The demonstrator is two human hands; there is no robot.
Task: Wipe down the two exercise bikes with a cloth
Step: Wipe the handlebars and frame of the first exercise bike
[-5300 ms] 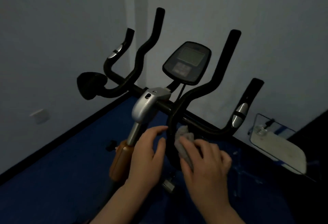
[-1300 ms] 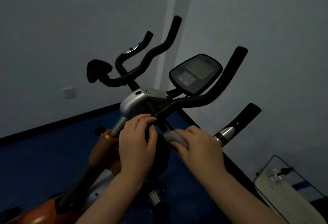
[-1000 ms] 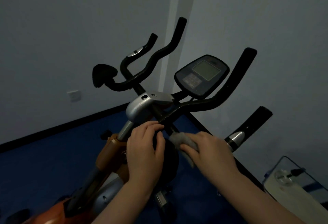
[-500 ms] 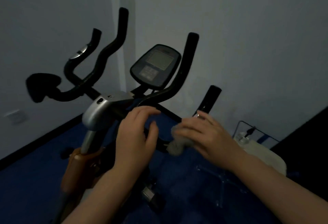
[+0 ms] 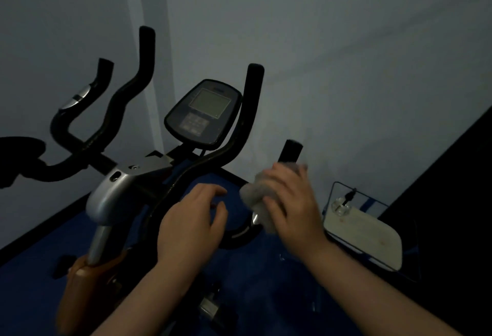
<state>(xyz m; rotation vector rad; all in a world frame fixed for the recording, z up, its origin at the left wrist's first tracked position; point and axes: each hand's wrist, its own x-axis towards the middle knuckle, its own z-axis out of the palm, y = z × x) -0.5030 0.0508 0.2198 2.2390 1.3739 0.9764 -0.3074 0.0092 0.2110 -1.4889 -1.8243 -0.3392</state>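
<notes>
One exercise bike stands before me in a dim room, with black handlebars [image 5: 125, 101], a dark console [image 5: 203, 114] and a silver stem cover [image 5: 111, 197] above an orange frame [image 5: 82, 282]. My right hand [image 5: 290, 202] grips a crumpled grey cloth [image 5: 253, 197] wrapped round the right outer handlebar grip [image 5: 291, 150], just below its black tip. My left hand [image 5: 191, 226] rests with curled fingers on the black bar near the middle of the handlebars. A second bike is not visible.
The bike stands in a corner of grey walls on a blue floor [image 5: 40, 255]. A white device in a wire frame [image 5: 364, 231] sits on the floor at the right. A dark panel [image 5: 452, 202] fills the far right.
My right hand has carried the cloth from the centre of the handlebars out and up along the right outer grip. My left hand stays on the middle bar. The view shifted.
</notes>
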